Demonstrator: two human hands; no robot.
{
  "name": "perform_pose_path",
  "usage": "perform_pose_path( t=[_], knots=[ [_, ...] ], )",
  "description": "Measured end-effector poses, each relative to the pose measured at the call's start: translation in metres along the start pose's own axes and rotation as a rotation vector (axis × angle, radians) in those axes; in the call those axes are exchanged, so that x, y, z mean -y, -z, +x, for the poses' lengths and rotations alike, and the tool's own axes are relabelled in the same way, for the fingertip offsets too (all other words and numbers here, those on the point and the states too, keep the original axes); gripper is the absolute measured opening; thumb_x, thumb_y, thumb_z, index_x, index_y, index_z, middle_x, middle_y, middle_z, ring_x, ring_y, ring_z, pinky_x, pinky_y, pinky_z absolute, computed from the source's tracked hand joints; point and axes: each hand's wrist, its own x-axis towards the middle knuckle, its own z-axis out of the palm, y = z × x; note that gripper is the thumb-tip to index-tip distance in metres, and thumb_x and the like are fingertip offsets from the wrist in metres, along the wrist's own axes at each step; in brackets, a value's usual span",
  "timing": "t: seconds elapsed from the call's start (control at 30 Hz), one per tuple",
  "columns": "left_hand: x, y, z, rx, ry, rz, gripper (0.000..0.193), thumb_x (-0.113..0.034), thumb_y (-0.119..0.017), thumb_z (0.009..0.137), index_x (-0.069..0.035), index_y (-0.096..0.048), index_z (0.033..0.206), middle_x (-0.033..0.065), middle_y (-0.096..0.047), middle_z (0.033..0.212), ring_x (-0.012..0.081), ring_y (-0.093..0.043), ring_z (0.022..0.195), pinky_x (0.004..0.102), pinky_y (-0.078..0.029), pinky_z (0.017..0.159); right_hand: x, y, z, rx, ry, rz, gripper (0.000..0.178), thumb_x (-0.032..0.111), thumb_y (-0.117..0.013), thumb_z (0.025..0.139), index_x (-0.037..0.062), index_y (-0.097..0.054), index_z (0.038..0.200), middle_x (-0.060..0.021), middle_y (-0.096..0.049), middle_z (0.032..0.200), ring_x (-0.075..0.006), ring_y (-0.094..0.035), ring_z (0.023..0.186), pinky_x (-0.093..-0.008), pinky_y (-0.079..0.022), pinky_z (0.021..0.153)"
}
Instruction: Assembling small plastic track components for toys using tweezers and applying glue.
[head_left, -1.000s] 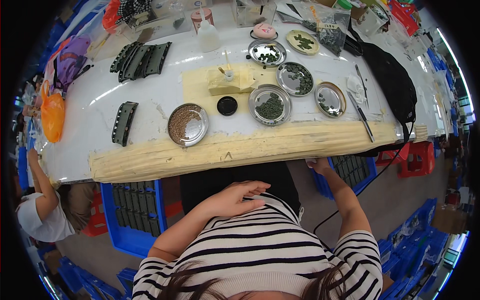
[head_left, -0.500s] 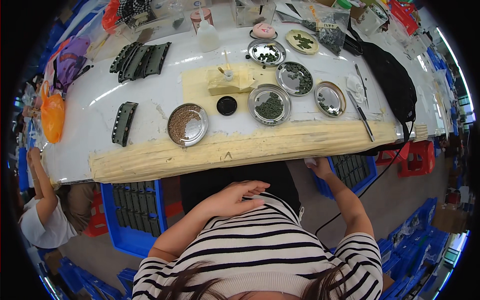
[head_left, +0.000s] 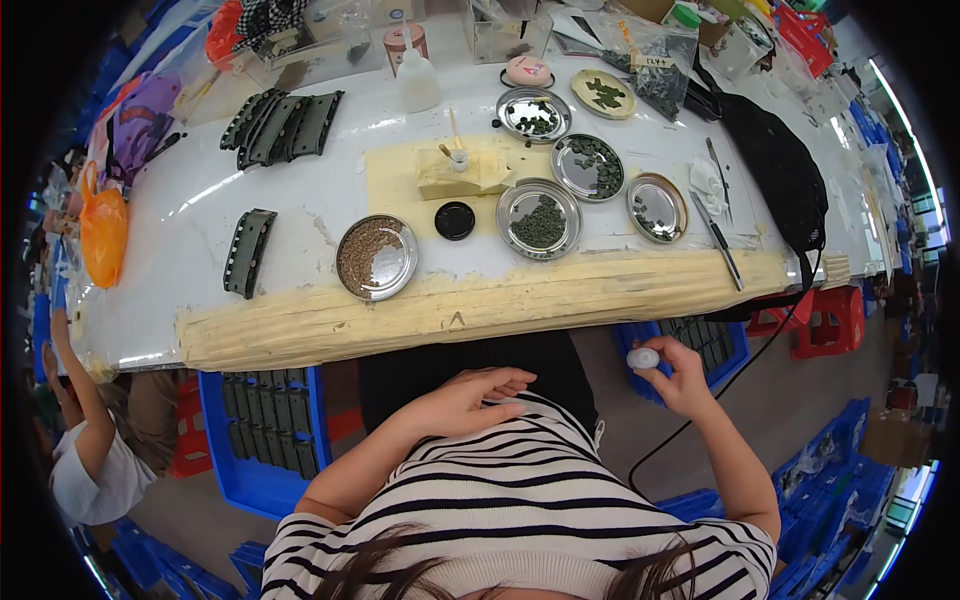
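Note:
My left hand (head_left: 470, 400) lies across my front, its fingers stretched out and holding nothing. Beyond the front edge of the table, my right hand (head_left: 682, 378) grips a small white round thing (head_left: 643, 358), shaped like a cap or the top of a small bottle; its lower part is hidden by the fingers. A blue crate (head_left: 735, 355) of dark green parts stands behind that hand. On the tabletop above are a steel dish of brown grains (head_left: 376, 257), a dish of dark green bits (head_left: 540, 218), and a curved dark green part (head_left: 248, 253).
A padded yellow strip (head_left: 480, 300) runs along the table's front. More dishes, a white squeeze bottle (head_left: 416, 80), a knife (head_left: 722, 243) and a black bag (head_left: 775, 160) are on the table. A blue crate (head_left: 262, 440) stands at left. Another person (head_left: 100, 460) sits far left.
My right hand has come back from beside the table edge toward me, lifting the white thing into clear view. The left hand has stayed put. The other person's arms have moved.

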Motion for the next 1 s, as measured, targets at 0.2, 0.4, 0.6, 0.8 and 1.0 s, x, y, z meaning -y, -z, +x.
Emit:
perform_pose_path(
  t=[0.2, 0.4, 0.6, 0.8, 1.0],
  knots=[
    [0.002, 0.003, -0.001, 0.006, 0.001, -0.005, 0.047, -0.021, -0.060, 0.092, -0.001, -0.046, 0.132, 0.0188, -0.056, 0.125, 0.0273, -0.056, 0.114, 0.0370, -0.045, 0.098, 0.087, 0.038, 0.025, -0.036, 0.043, 0.023, 0.025, 0.002, -0.073, 0.076, -0.0007, -0.061, 0.097, -0.0067, -0.067, 0.090, -0.0119, -0.063, 0.085, -0.0266, -0.049, 0.080],
    [0.008, 0.010, -0.005, -0.026, -0.031, 0.010, 0.049, -0.024, -0.060, 0.092, -0.001, -0.046, 0.132, 0.0193, -0.056, 0.124, 0.0273, -0.056, 0.114, 0.0366, -0.045, 0.098, 0.142, 0.057, 0.066, 0.022, 0.169, -0.026, 0.021, 0.008, -0.070, 0.078, -0.0008, -0.060, 0.094, -0.0050, -0.065, 0.084, -0.0110, -0.061, 0.078, -0.0258, -0.048, 0.076],
    [-0.026, 0.021, -0.028, -0.055, -0.167, 0.131, 0.036, -0.020, -0.062, 0.090, -0.001, -0.056, 0.120, 0.0165, -0.062, 0.110, 0.0264, -0.062, 0.099, 0.0353, -0.050, 0.084, 0.169, 0.043, 0.142, 0.021, 0.422, -0.186, 0.020, 0.006, -0.068, 0.079, -0.0010, -0.059, 0.094, -0.0095, -0.063, 0.082, -0.0160, -0.060, 0.075, -0.0281, -0.048, 0.071],
    [-0.126, 0.067, -0.080, -0.546, -0.326, 0.124, 0.013, -0.005, -0.064, 0.086, 0.001, -0.065, 0.097, 0.0087, -0.065, 0.087, 0.0137, -0.060, 0.073, 0.0246, -0.048, 0.065, 0.187, 0.033, 0.189, -0.021, 0.591, -0.603, 0.029, 0.001, -0.066, 0.071, 0.0015, -0.057, 0.099, -0.0138, -0.063, 0.092, -0.0331, -0.061, 0.086, -0.0352, -0.049, 0.072],
    [-0.128, 0.079, -0.078, -0.757, -0.483, -0.093, 0.011, -0.002, -0.060, 0.087, 0.005, -0.064, 0.096, 0.0086, -0.065, 0.085, 0.0117, -0.061, 0.077, 0.0226, -0.048, 0.070, 0.196, 0.025, 0.217, -0.091, 0.838, -0.924, 0.022, 0.001, -0.063, 0.069, 0.0054, -0.053, 0.088, -0.0064, -0.059, 0.084, -0.0254, -0.060, 0.081, -0.0351, -0.049, 0.064]
  ],
)
